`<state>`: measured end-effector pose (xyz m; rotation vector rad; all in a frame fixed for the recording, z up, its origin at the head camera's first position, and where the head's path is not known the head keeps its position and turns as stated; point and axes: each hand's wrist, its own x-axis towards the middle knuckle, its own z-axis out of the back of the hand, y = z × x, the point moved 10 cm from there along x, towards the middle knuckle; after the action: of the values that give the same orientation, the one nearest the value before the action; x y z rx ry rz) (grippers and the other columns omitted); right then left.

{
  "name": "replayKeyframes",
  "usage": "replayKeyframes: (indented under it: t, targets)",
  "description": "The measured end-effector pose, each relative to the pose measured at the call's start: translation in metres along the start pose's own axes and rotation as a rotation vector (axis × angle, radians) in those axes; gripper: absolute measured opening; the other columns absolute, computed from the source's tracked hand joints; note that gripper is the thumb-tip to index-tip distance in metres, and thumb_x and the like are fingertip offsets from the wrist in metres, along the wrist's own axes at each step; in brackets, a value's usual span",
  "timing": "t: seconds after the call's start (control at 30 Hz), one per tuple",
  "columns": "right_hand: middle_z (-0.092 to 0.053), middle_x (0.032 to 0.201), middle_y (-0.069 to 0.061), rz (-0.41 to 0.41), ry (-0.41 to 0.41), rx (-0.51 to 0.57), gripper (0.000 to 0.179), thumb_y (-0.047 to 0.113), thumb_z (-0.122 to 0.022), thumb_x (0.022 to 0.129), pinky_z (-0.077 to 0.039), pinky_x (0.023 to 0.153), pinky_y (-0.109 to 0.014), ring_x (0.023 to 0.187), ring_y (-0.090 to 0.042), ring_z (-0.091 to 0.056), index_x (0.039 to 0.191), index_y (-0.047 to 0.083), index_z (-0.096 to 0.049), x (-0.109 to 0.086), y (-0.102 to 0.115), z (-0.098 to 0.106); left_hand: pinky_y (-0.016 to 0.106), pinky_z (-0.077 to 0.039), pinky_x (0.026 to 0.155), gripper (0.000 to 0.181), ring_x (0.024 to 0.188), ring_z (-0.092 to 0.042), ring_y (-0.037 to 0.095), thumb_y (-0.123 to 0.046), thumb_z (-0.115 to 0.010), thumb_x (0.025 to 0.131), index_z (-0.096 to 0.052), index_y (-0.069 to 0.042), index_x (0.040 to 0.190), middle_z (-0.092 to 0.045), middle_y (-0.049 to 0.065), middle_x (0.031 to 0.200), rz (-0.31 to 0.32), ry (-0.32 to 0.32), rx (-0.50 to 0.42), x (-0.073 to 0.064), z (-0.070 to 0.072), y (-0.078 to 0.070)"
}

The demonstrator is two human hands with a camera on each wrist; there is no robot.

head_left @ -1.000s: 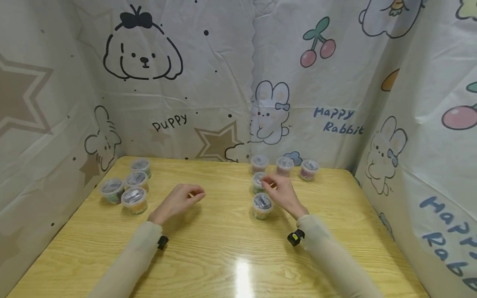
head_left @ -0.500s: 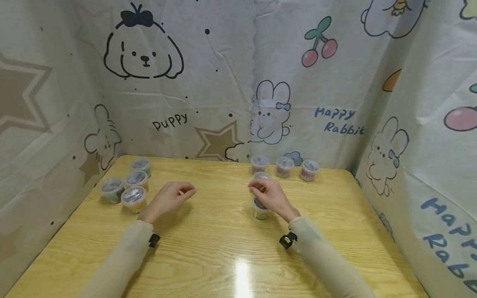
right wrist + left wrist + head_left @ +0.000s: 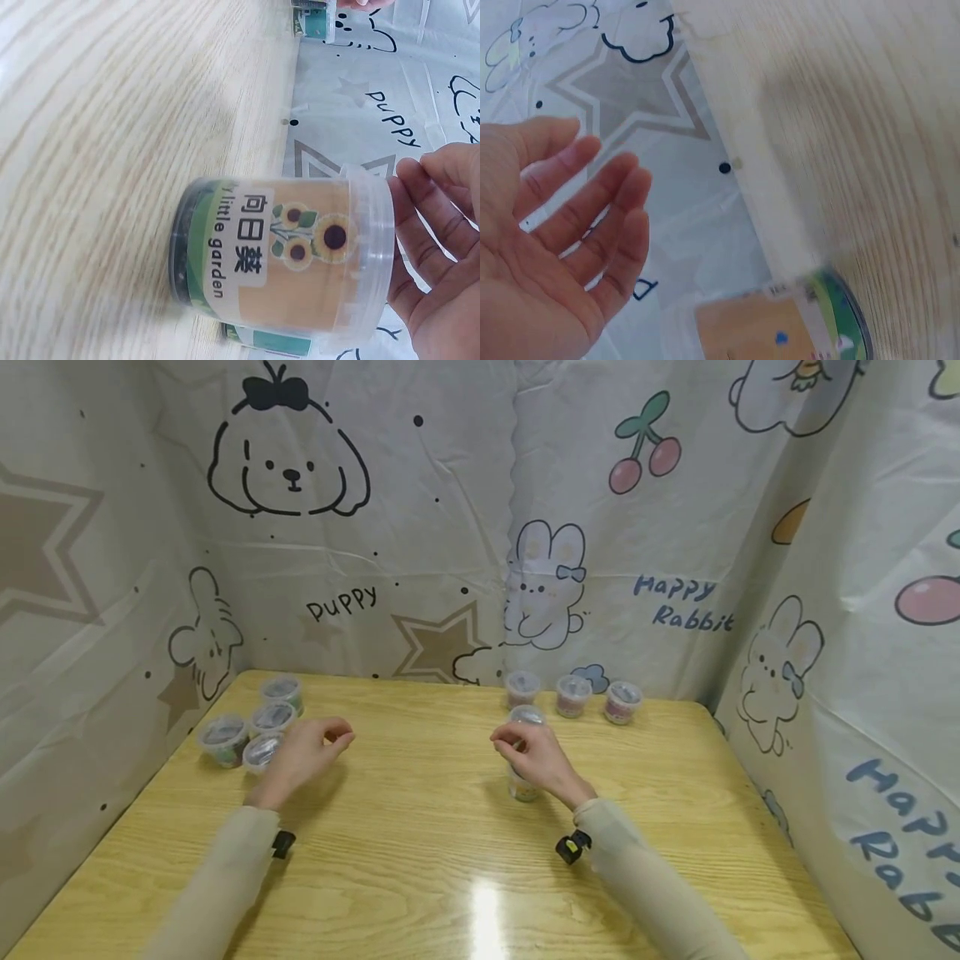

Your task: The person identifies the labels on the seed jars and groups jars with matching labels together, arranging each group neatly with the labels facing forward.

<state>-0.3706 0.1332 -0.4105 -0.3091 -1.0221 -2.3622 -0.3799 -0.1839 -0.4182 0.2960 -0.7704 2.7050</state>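
Quietly, two bare hands hang over a wooden table (image 3: 420, 877) among small lidded cups, pale sleeves (image 3: 202, 877) reaching up from the lower edge of the frame. At centre left, the left hand (image 3: 303, 756) partly covers the front cup (image 3: 260, 752) of a group of four; its fingers are loosely bent and apart from the thumb, clamped on nothing. The other three stand just behind and to the left: a side cup (image 3: 223, 739), a middle cup (image 3: 273, 717) and a back cup (image 3: 282, 691). Right of centre, the right hand (image 3: 542, 758) curves, relaxed, over two more, hiding much of a near cup (image 3: 522, 789) and the lower part of a far cup (image 3: 527, 715). In the right wrist view, its fingers lie beside the lid of a sunflower cup (image 3: 292, 259), not wrapped around it; whether they touch the lid cannot be told. Beyond, toward the upper right of the table, three pinkish cups (image 3: 573, 696) line up before a cloth (image 3: 442, 527) printed with a puppy, rabbits, stars and cherries
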Motion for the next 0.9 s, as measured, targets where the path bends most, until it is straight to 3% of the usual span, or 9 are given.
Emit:
replayKeyframes:
  t: [0.27,0.5,0.63,0.7,0.77,0.9]
  targets:
    - [-0.073,0.091,0.002,0.021,0.003,-0.009,0.009,0.013,-0.066,0.095,-0.053,0.063,-0.021,0.074,-0.005,-0.063,0.101,0.013,-0.073,0.001,0.004,-0.005,0.051,-0.052,0.074,0.027,0.09,-0.067,0.036,-0.027,-0.057,0.1,-0.071,-0.005,0.109,-0.071,0.019,0.109,0.116,-0.143,0.027,-0.006,0.036,0.028]
    - [-0.072,0.092,0.001,0.025,0.018,-0.008,0.009,0.013,-0.066,0.095,-0.052,0.062,-0.022,0.074,-0.005,-0.062,0.1,0.016,-0.073,-0.001,0.006,-0.01,0.041,-0.048,0.06,0.029,0.071,-0.062,0.03,-0.023,-0.056,0.099,-0.067,0.0,0.114,-0.065,0.028,0.117,0.235,-0.213,0.012,-0.014,0.064,0.058]
    - [-0.073,0.092,0.0,0.021,0.019,-0.007,0.01,0.013,-0.065,0.095,-0.052,0.064,-0.021,0.074,-0.005,-0.062,0.101,0.014,-0.073,-0.001,0.006,-0.01,0.036,-0.041,0.052,0.031,0.065,-0.055,0.027,-0.032,-0.063,0.095,-0.066,-0.002,0.098,-0.067,0.025,0.096,0.268,-0.223,0.09,-0.021,0.069,0.068]
    - [-0.073,0.092,0.0,0.019,0.015,-0.007,0.01,0.012,-0.065,0.095,-0.053,0.064,-0.021,0.075,-0.005,-0.062,0.101,0.013,-0.073,-0.001,0.006,-0.01,0.038,-0.038,0.053,0.036,0.066,-0.052,0.031,-0.04,-0.066,0.092,-0.062,-0.004,0.09,-0.063,0.023,0.088,0.283,-0.19,0.155,-0.024,0.066,0.069]
    - [-0.073,0.092,0.001,0.02,0.01,-0.006,0.01,0.012,-0.065,0.095,-0.053,0.064,-0.021,0.075,-0.005,-0.063,0.101,0.013,-0.073,-0.001,0.007,-0.009,0.043,-0.039,0.058,0.044,0.078,-0.051,0.039,-0.047,-0.069,0.088,-0.059,-0.004,0.089,-0.057,0.024,0.087,0.293,-0.141,0.205,-0.025,0.06,0.07]
    - [-0.073,0.092,0.002,0.028,0.007,0.002,0.01,0.013,-0.065,0.095,-0.053,0.065,-0.021,0.075,-0.005,-0.063,0.102,0.014,-0.072,0.0,0.009,-0.009,0.052,-0.038,0.068,0.06,0.094,-0.042,0.046,-0.055,-0.073,0.082,-0.051,-0.001,0.099,-0.046,0.03,0.101,0.335,-0.007,0.181,-0.03,0.045,0.074]
